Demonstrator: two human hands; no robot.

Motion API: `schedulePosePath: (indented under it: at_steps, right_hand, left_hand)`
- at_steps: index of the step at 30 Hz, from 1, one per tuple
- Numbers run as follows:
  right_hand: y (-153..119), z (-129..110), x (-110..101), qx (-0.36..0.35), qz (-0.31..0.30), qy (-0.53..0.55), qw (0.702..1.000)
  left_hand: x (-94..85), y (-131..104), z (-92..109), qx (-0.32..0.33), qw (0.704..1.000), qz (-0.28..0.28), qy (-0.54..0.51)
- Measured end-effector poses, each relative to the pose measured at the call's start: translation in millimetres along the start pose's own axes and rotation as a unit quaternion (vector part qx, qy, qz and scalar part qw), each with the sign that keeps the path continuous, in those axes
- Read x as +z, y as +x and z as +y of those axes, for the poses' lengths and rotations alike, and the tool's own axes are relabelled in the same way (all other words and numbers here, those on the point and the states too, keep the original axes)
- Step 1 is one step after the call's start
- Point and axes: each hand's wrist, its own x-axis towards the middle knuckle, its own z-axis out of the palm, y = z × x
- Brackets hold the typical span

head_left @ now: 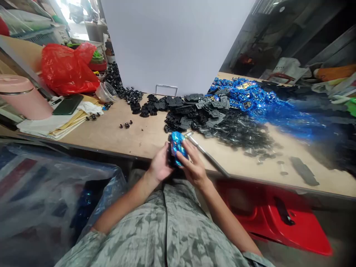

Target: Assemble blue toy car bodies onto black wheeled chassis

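Observation:
A shiny blue toy car (179, 148) with a dark underside is held between my two hands at the table's front edge. My left hand (161, 163) is closed on its dark left side. The fingers of my right hand (194, 163) press on the blue body from the right. A hammer (207, 154) lies on the table just right of the car, its handle pointing toward the front edge. Beyond the car is a pile of flat black plastic car bases (185, 113). To its right, thin metal axles with wheels (239, 129) lie heaped.
Many blue car bodies (247, 98) are piled at the back right. Black wheels (133, 94) lie at the back left, near a red plastic bag (68, 70), a phone (67, 104) and a pink tumbler (25, 97). A white board (178, 44) stands behind; a red stool (294, 218) is below right.

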Motion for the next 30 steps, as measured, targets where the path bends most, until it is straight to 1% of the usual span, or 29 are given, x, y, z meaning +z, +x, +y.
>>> schedulePosePath:
  at_steps: [4,7,10,14,19,22,26,30]
  right_hand:
    - [0.5,-1.7,6.3,-0.001,0.023,-0.006,1.000]
    - [2.9,-5.0,9.1,-0.009,0.022,-0.005,1.000]
    - [6.6,-7.5,9.0,-0.024,0.007,0.007,1.000]
    - [9.4,-8.0,6.2,-0.042,-0.007,0.027,0.999]
    - [6.3,-9.4,6.6,-0.031,0.028,0.042,0.998]
    - [2.7,-10.9,11.1,-0.024,0.033,0.032,0.999]
    - [-1.2,-10.8,17.2,-0.033,0.036,0.019,0.999]
    - [-1.8,-10.8,17.3,-0.023,0.037,0.026,0.999]
  left_hand:
    - [-4.4,1.5,-0.1,0.000,1.000,-0.016,0.002]
    - [-10.8,4.4,-1.4,0.005,0.999,-0.043,0.005]
    - [-16.4,7.4,-2.4,0.007,0.998,-0.063,0.001]
    - [-17.6,8.2,-2.1,-0.003,0.998,-0.063,0.010]
    - [-13.8,8.2,-2.9,0.002,0.999,-0.041,0.004]
    - [-14.7,9.9,-5.0,0.006,0.999,-0.052,-0.008]
    - [-19.1,12.0,-6.7,0.007,0.997,-0.073,-0.013]
    - [-20.1,10.7,-4.8,0.012,0.996,-0.083,-0.013]
